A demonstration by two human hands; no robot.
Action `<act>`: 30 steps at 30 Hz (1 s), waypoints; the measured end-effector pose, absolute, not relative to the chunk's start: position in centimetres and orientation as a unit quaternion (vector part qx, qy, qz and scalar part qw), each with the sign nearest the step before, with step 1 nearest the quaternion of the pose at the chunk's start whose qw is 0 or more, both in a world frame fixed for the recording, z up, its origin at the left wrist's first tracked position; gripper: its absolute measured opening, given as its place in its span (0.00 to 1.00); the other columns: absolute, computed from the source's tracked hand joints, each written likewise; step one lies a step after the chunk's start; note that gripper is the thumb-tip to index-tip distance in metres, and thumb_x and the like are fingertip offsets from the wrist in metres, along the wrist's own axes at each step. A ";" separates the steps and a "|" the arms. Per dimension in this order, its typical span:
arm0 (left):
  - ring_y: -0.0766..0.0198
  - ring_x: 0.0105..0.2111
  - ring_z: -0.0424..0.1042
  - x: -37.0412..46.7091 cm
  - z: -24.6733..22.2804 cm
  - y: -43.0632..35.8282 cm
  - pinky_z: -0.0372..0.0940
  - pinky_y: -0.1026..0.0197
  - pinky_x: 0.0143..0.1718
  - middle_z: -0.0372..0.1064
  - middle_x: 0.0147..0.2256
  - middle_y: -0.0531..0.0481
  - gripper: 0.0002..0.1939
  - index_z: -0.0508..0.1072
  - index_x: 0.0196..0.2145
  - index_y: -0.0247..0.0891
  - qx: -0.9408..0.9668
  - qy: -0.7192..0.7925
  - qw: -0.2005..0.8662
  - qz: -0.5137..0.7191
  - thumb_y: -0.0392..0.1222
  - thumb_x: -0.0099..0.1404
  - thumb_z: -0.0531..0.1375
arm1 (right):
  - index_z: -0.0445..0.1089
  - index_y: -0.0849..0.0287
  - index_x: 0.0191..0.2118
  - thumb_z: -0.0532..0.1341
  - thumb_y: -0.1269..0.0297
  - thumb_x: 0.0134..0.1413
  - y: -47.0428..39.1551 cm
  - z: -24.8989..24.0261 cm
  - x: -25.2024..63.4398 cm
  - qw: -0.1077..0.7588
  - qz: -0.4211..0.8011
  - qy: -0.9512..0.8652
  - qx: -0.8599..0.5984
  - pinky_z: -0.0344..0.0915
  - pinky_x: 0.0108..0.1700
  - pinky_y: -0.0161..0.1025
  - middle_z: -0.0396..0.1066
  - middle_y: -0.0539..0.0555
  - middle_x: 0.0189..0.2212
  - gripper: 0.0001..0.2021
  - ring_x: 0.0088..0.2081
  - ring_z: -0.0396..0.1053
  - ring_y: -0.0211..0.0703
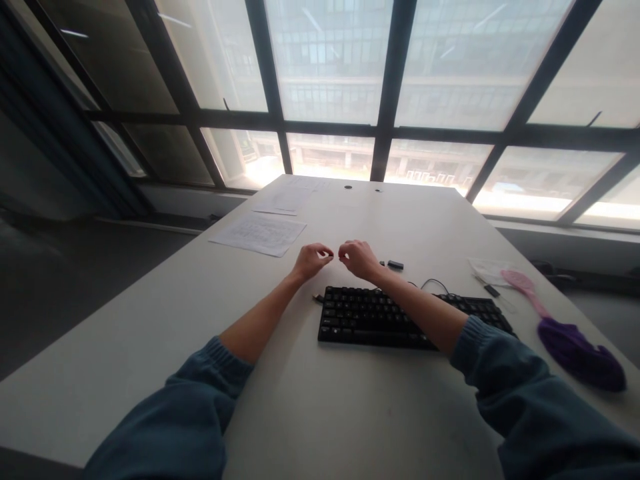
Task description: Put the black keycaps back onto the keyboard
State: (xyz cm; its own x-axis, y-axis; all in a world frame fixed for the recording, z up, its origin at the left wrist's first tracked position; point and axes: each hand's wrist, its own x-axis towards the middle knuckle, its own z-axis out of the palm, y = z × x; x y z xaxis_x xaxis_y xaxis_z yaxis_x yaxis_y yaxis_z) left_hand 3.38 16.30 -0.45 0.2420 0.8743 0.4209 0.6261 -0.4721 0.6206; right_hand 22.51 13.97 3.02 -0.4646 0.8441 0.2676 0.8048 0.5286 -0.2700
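Observation:
My left hand (311, 261) and my right hand (359, 258) face each other just above the white table, a small gap between their fingertips. Thumb and index finger of the left are pinched; a tiny dark bit shows at the tips, too small to name. The right fingers are curled closed too, and what they hold, if anything, cannot be made out. Below the hands lies a black keyboard (380, 317), with my right forearm passing over it. Beside my right wrist rests a small black stick-shaped piece (395, 265). A USB plug (319, 298) lies at the keyboard's left corner.
Printed sheets (260, 232) lie to the left on the white table (150, 353). At the right are a pink-handled brush-like thing (523, 283), a purple cloth (580, 353) and a small black piece (492, 291) near clear plastic. Windows (330, 60) stand beyond the far edge.

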 end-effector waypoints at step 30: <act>0.60 0.36 0.73 7.7 -1.4 -0.6 0.71 0.56 0.41 0.81 0.37 0.52 0.06 0.83 0.37 0.44 0.820 0.385 0.205 0.371 0.36 0.61 0.68 | 0.77 0.58 0.35 0.60 0.74 0.63 -1.6 -2.2 29.8 0.382 0.141 -0.854 -0.322 0.71 0.47 0.43 0.75 0.58 0.40 0.09 0.42 0.72 0.46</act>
State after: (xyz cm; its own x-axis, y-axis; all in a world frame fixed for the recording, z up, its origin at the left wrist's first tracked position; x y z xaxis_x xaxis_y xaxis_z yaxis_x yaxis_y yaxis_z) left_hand 7.68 -0.62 -1.44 0.4290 0.7831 0.4503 0.4791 -0.6199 0.6215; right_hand 29.81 -1.58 -2.16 -0.5001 0.6590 0.5618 0.4431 0.7521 -0.4879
